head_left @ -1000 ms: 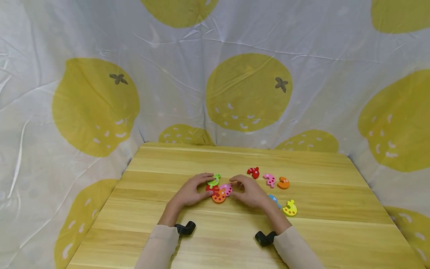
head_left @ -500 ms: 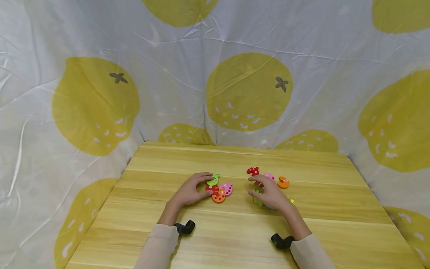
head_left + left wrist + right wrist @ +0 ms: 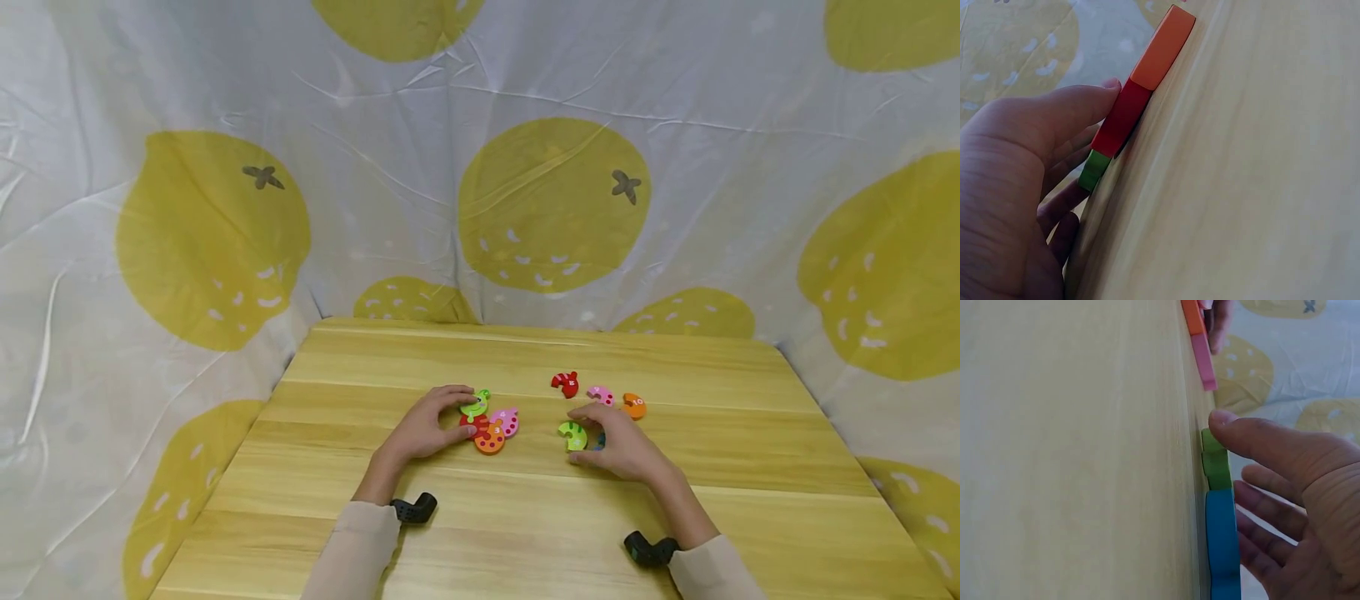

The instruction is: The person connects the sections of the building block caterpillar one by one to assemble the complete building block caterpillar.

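Observation:
My left hand (image 3: pixel 431 425) holds the joined caterpillar puzzle at its left side, thumb on the edge of the red striped piece (image 3: pixel 1124 119) and fingers round the green head piece (image 3: pixel 474 405). Linked to these are an orange dotted piece (image 3: pixel 490 440) marked 3 and a pink piece (image 3: pixel 507 422) marked 4. Farther right, my right hand (image 3: pixel 622 442) has its thumb and fingers about a loose green striped puzzle piece (image 3: pixel 573 436), the thumb tip against its edge. A blue piece (image 3: pixel 1222 540) lies right beside the green one, mostly hidden under this hand in the head view.
Behind the right hand lie loose pieces: a red striped one (image 3: pixel 566 384), a pink one (image 3: pixel 601 394) and an orange one (image 3: pixel 634 406) marked 10. All rest on the wooden table (image 3: pixel 480 525), with a lemon-printed cloth (image 3: pixel 397 192) hanging round its far sides.
My right hand has let go of the pink piece marked 4 and moved right to the loose green piece. The left hand stays on the joined puzzle. The yellow piece is now hidden.

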### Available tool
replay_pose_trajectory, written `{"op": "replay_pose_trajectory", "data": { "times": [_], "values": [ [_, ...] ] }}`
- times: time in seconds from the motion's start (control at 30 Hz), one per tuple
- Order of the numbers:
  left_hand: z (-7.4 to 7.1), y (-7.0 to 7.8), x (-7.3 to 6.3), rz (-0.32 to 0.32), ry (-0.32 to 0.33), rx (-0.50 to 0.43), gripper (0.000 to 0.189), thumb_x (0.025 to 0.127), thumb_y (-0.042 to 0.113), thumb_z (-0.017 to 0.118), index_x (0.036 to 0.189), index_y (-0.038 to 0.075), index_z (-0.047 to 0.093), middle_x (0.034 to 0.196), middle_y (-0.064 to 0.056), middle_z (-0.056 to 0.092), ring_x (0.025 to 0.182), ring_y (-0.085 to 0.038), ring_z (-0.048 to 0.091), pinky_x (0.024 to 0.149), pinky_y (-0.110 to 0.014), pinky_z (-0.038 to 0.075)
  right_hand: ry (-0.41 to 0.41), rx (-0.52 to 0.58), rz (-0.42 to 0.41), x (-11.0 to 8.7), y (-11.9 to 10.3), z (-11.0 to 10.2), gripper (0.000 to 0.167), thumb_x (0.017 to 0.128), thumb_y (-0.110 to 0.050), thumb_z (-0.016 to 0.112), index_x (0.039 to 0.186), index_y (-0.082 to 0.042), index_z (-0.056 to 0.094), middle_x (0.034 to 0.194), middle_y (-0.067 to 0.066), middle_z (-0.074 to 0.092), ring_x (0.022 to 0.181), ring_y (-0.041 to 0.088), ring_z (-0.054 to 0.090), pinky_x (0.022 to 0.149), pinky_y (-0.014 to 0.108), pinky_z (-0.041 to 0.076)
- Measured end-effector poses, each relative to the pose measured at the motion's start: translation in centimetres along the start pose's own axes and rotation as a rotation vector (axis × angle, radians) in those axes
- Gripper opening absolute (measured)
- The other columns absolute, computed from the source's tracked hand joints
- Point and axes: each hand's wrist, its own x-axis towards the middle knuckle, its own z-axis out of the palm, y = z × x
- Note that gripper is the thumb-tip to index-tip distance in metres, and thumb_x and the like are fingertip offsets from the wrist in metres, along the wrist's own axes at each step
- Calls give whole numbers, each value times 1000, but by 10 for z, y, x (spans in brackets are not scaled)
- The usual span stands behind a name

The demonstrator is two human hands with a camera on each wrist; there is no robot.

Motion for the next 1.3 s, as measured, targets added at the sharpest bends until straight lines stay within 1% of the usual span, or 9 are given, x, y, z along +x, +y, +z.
{"op": "replay_pose_trajectory", "data": {
  "times": [0.23, 0.4, 0.47, 0.63, 0.7, 0.93, 1.07, 1.2, 1.3],
  "values": [
    [1, 0, 1, -8, 1, 16, 53, 89, 41, 81, 137, 24, 67, 154, 4, 51, 150, -27, 40, 125, -52, 30, -18, -28, 4, 0, 5, 2, 64, 80, -33, 90, 133, -7, 66, 126, 3, 68, 112, 21, 64, 101, 45, 54],
    [1, 0, 0, -3, 13, 17, 54, 88, 42, 81, 136, 24, 67, 154, 4, 52, 149, -28, 41, 124, -54, 32, -4, -42, -19, 1, 10, 6, 55, 83, -34, 88, 129, -10, 69, 123, 2, 70, 107, 18, 65, 96, 41, 56],
    [1, 0, -1, -6, 15, 18, 55, 88, 44, 81, 136, 24, 67, 154, 4, 52, 149, -27, 42, 123, -54, 32, 1, -38, -16, 1, 10, 8, 53, 83, -33, 88, 128, -11, 70, 122, 1, 71, 105, 17, 65, 95, 40, 56],
    [2, -1, -1, -24, 7, 31, 55, 88, 45, 80, 137, 27, 66, 155, 7, 50, 150, -25, 40, 124, -52, 31, 14, -32, 2, 1, 10, 8, 54, 82, -30, 89, 129, -11, 70, 122, 0, 70, 106, 15, 64, 97, 41, 55],
    [3, -1, -1, -13, 13, 31, 53, 88, 44, 80, 137, 26, 66, 155, 6, 51, 149, -25, 41, 124, -53, 32, 16, -44, -1, 1, 10, 8, 56, 82, -31, 89, 130, -11, 69, 123, 0, 69, 107, 16, 63, 98, 42, 55],
    [2, -1, -1, -20, 8, 30, 53, 89, 44, 80, 137, 27, 66, 155, 6, 51, 149, -25, 40, 124, -54, 31, -11, -84, -13, 1, 9, 7, 55, 85, -31, 86, 132, -10, 67, 126, 1, 65, 108, 16, 59, 97, 44, 53],
    [1, -1, 0, -20, 11, 28, 53, 89, 43, 80, 138, 27, 66, 155, 6, 50, 150, -26, 40, 124, -54, 31, 2, -52, -6, 2, 8, 7, 52, 83, -27, 87, 128, -10, 69, 122, 1, 66, 106, 17, 60, 96, 42, 53],
    [1, -1, 1, -25, 4, 30, 54, 88, 44, 80, 138, 27, 66, 155, 6, 50, 150, -25, 40, 125, -52, 30, 30, 15, 48, 2, 7, 7, 52, 80, -25, 89, 125, -9, 70, 115, 0, 68, 101, 16, 60, 92, 36, 54],
    [2, -2, 0, -22, 4, 29, 54, 88, 44, 81, 137, 27, 66, 155, 6, 51, 150, -25, 40, 124, -53, 31, 44, 36, 85, 3, 5, 8, 52, 79, -27, 89, 124, -10, 70, 111, -1, 69, 97, 15, 60, 87, 32, 54]
  ]
}}
